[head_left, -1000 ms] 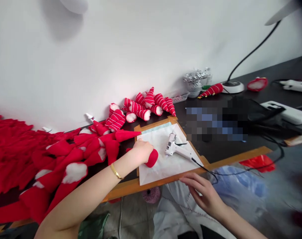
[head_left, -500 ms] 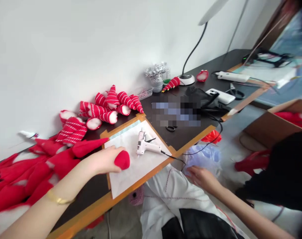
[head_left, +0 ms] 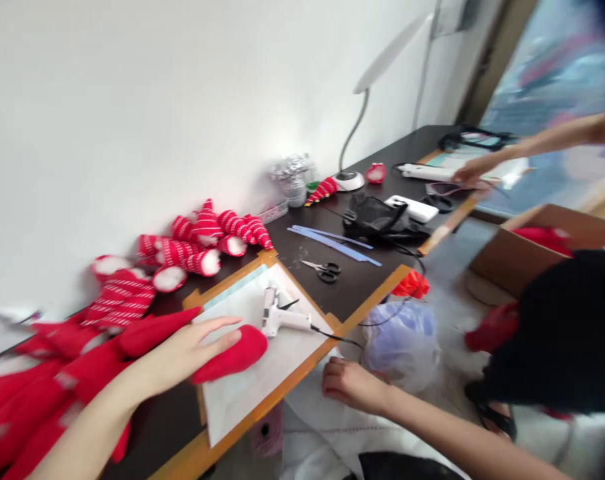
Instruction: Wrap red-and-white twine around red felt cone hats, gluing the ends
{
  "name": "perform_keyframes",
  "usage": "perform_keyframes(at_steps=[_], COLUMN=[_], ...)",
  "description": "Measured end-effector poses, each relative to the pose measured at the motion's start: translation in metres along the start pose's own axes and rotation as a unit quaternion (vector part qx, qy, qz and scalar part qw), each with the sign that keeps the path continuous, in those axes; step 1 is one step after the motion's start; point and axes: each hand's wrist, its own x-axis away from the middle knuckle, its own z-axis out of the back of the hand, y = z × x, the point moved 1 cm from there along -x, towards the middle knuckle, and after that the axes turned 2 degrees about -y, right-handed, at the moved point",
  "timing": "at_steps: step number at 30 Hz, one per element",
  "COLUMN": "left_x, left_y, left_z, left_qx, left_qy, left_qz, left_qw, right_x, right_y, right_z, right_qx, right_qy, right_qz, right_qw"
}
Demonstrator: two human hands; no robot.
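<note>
Black table [head_left: 367, 300]: paper sheet [head_left: 245, 393] under left grip [head_left: 180, 357], glue gun [head_left: 277, 319] just right, scissors [head_left: 325, 270], blue strips [head_left: 332, 243] farther out.

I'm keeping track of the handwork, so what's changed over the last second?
The left hand has eased from gripping the red felt piece to lying open against it. The right hand has moved from the plastic bag onto the white cloth. A co-worker's hand has come in at the far table end. The glue gun stayed on the paper.

Probably a craft workroom: hot glue gun [head_left: 282, 319], scissors [head_left: 326, 271], heaps of red stuffed cones [head_left: 202, 228]
</note>
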Motion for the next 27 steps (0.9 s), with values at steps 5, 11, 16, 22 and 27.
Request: perform_keyframes(at_steps=[5, 11, 16, 22, 27], left_x=[0.020, 0.061, 0.098, 0.093, 0.072], left_y=[0.028, 0.005, -0.011, -0.029, -0.029], left_z=[-0.002, -0.020, -0.073, -0.124, -0.111], left_qx=[0.132, 0.312, 0.263, -0.098, -0.027], left_qy=[-0.081, -0.105, -0.029, 0.161, 0.213], left_qz=[0.126, 0.119, -0.043, -0.126, -0.159], left_qw=[0.980, 0.937, 0.963, 0.974, 0.964], right_x=[-0.002, -0.044, -0.086, -0.089, -0.094], right_y=[-0.038, -0.085, -0.084, -0.072, -0.076], right_z=[0.024, 0.029, -0.021, -0.038, -0.021], right_qx=[-0.269, -0.449, -0.464, -0.532, -0.560], right_qy=[-0.075, -0.046, -0.012, 0.021, 0.081], right_qz=[-0.112, -0.154, -0.186, -0.233, -0.196], right_qw=[0.954, 0.879, 0.866, 0.814, 0.801])
